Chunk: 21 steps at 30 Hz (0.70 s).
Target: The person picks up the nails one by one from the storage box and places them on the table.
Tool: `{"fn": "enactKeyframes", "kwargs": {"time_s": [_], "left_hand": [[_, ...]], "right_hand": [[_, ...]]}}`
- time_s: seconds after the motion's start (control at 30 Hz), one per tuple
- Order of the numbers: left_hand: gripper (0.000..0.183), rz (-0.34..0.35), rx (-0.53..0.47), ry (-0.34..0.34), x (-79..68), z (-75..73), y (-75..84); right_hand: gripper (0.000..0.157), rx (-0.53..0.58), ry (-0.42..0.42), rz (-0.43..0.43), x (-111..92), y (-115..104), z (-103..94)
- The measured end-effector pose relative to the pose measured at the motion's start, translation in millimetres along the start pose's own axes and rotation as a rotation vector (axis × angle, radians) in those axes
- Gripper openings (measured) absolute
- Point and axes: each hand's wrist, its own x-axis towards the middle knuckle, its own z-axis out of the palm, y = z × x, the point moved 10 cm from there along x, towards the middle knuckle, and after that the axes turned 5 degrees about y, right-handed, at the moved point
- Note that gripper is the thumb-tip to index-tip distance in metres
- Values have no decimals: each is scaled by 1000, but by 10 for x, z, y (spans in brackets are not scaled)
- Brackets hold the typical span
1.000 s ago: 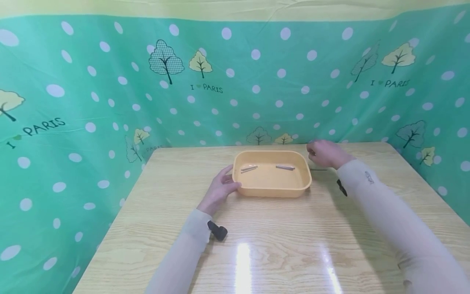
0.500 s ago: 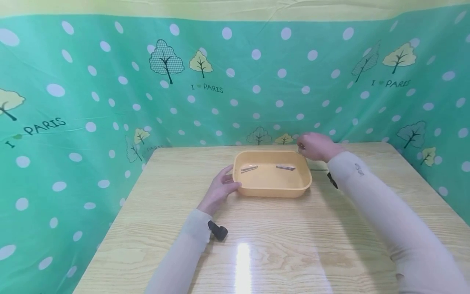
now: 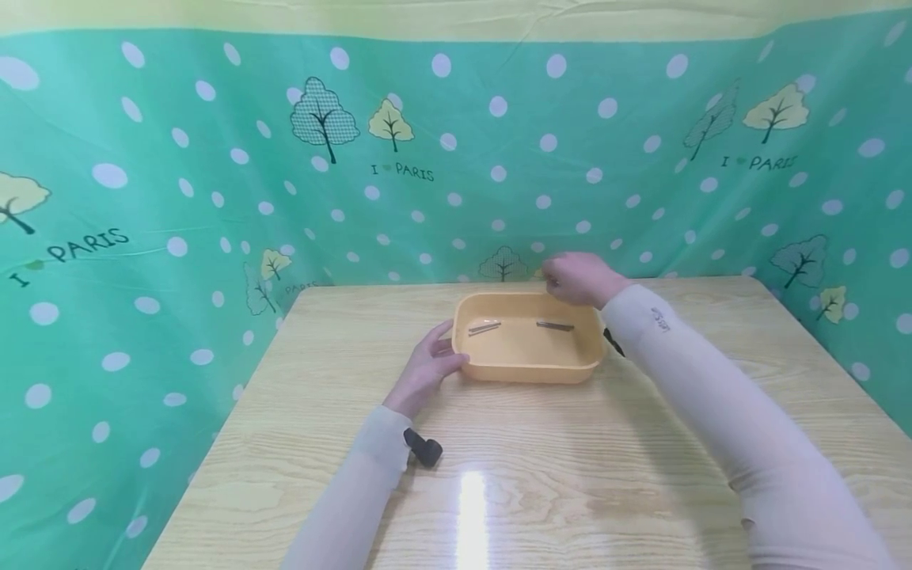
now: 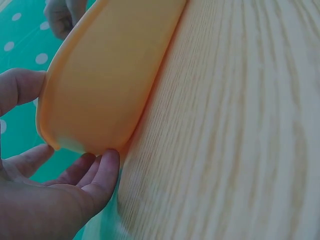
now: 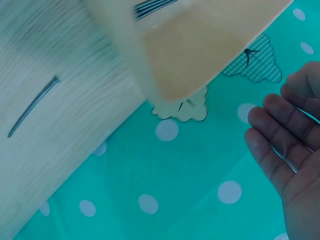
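Observation:
A light orange plastic tray (image 3: 527, 374) sits toward the back of the table. My left hand (image 3: 420, 370) grips its left end, thumb at the near corner and fingers along the end wall. Two small groups of thin metal nails lie in the tray, one at left (image 3: 484, 328), one at right (image 3: 555, 325). My right hand (image 3: 580, 279) is above the tray's far right rim with bent fingers. In the right wrist view its fingers (image 5: 270, 150) curl, but whether anything is pinched does not show. One nail (image 5: 32, 107) lies on the table right of the tray, covered by the right sleeve in the head view.
The wood-grained table (image 3: 321, 356) extends in front of the tray and to both sides. Behind it hangs a green dotted cloth (image 3: 456, 158) with printed trees, close to the table's far edge. Light glares on the near tabletop.
My right hand has moved left and slightly up, from beside the tray's right end to above its far rim. The left hand, tray and nails inside have stayed in place.

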Motion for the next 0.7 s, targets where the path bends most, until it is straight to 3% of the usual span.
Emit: {"fn": "enactKeyframes", "kwargs": {"time_s": [0.27,0.7], "left_hand": [[80,6,-15,-7,-13,10,17],[79,-4,-16,-10,-4,11,4]], "right_hand": [[16,12,-12,-45,141,-189,55],[11,19,-50,-96,317,-489,192]]}}
